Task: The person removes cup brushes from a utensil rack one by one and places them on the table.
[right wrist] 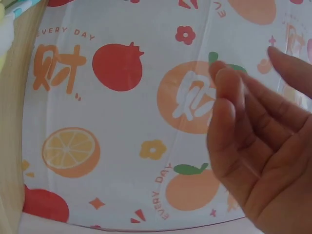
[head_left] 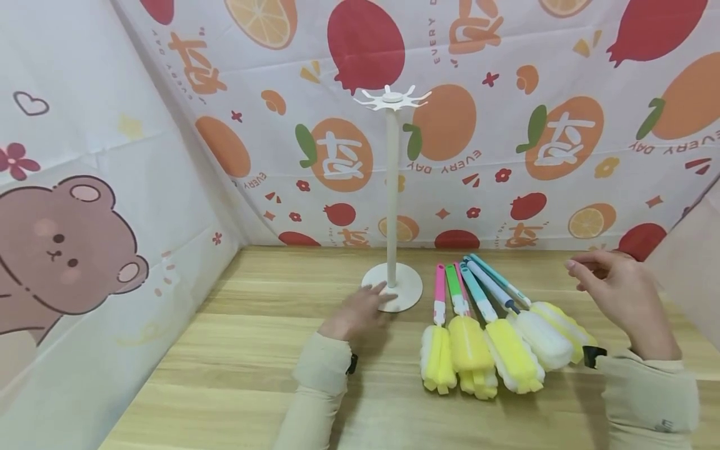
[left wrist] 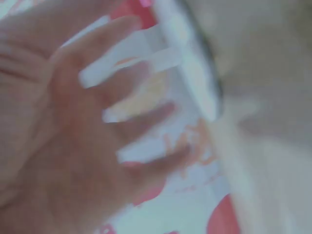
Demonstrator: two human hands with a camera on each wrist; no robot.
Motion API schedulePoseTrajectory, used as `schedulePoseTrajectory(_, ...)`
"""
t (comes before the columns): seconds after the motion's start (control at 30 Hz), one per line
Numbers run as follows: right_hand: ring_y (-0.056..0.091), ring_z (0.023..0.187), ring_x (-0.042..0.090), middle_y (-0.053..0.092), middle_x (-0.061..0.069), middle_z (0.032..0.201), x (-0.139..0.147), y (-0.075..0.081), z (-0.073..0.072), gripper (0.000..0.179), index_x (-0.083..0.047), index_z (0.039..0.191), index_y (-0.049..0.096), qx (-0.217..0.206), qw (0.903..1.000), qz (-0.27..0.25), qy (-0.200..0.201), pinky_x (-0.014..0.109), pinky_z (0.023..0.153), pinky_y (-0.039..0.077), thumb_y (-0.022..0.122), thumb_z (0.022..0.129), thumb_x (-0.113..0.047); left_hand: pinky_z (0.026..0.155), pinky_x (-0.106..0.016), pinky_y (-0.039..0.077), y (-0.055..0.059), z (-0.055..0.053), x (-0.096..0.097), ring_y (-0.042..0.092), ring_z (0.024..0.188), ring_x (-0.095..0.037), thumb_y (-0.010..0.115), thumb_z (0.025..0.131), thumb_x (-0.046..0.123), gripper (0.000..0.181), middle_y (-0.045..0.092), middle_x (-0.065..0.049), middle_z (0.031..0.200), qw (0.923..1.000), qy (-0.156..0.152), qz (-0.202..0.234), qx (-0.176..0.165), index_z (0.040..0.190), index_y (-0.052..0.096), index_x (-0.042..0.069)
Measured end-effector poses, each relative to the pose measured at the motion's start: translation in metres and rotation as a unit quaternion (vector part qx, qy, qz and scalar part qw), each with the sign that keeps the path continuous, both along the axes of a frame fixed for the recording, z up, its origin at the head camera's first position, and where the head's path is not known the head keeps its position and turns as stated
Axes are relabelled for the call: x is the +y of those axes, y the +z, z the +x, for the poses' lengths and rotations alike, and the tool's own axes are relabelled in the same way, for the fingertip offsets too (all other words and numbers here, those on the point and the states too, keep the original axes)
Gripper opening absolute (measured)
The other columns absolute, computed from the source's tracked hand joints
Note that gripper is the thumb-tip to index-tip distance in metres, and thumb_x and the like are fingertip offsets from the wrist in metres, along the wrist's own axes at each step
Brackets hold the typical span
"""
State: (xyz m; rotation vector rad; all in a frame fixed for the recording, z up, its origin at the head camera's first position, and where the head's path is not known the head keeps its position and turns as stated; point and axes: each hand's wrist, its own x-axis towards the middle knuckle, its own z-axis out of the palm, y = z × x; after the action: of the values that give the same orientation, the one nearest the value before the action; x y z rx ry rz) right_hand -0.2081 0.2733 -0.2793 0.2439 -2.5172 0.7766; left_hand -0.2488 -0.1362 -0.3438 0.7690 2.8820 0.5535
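A white rack [head_left: 392, 187] stands upright on the wooden table, with a round base and a ring of hooks on top. My left hand [head_left: 360, 312] is at the front left of that base, fingers spread and overlapping it in the head view; the left wrist view shows the same hand blurred, its fingers apart and nothing gripped. To the right of the rack lie several sponge brushes [head_left: 471, 344] with yellow and white heads toward me and pink, green and blue handles pointing away. My right hand [head_left: 621, 290] hovers right of the brushes, fingers loosely bent and holding nothing.
A patterned fruit cloth [head_left: 495, 144] hangs behind the table [head_left: 270, 312]. On the left hangs a white sheet with a printed bear [head_left: 73, 250]. A pale panel edges the right side.
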Motion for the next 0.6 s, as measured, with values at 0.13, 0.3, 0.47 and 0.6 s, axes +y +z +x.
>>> schedulePoseTrajectory(0.13,0.052,0.063,-0.011,0.068,0.005,0.072,-0.005,0.002,0.004,0.015,0.003,0.101,0.074,0.040,0.9990,0.013,0.014,0.014,0.056,0.038,0.072,0.094,-0.010,0.103,-0.059,0.044,0.018,0.002,-0.005,0.054,0.128,-0.045,0.083,0.085,0.011,0.043,0.059,-0.024,0.138,0.9781,-0.030,0.051,0.200,0.125,0.070,0.000)
schedulePoseTrajectory(0.3,0.052,0.064,-0.009,0.067,0.004,0.072,-0.011,0.003,0.009,0.013,0.003,0.100,0.074,0.043,0.9987,0.022,0.014,0.015,0.056,0.038,0.073,0.092,-0.007,0.110,-0.063,0.032,0.038,0.015,-0.010,0.038,0.140,-0.047,0.076,0.093,0.028,0.052,0.047,-0.024,0.150,0.9787,0.007,0.053,0.198,0.136,0.062,0.004)
schedulePoseTrajectory(0.47,0.067,0.074,0.024,0.071,0.014,0.084,-0.017,0.005,0.004,0.023,0.007,0.108,0.071,0.006,0.9981,0.052,0.032,0.033,0.062,0.051,0.070,0.096,-0.013,0.119,-0.061,0.008,0.050,0.025,-0.012,0.002,0.152,-0.045,0.059,0.100,0.050,0.078,0.012,-0.019,0.167,0.9930,0.085,0.013,0.081,0.160,0.030,0.008)
schedulePoseTrajectory(0.6,0.059,0.106,0.052,0.063,0.034,0.119,-0.021,0.007,-0.002,0.041,0.012,0.126,0.060,-0.065,0.9926,0.074,0.071,0.065,0.087,0.047,0.060,0.104,-0.022,0.118,-0.061,-0.005,0.058,0.030,-0.013,-0.014,0.152,-0.039,0.047,0.101,0.060,0.088,-0.005,-0.012,0.169,0.9908,0.123,-0.006,0.055,0.164,0.012,0.011)
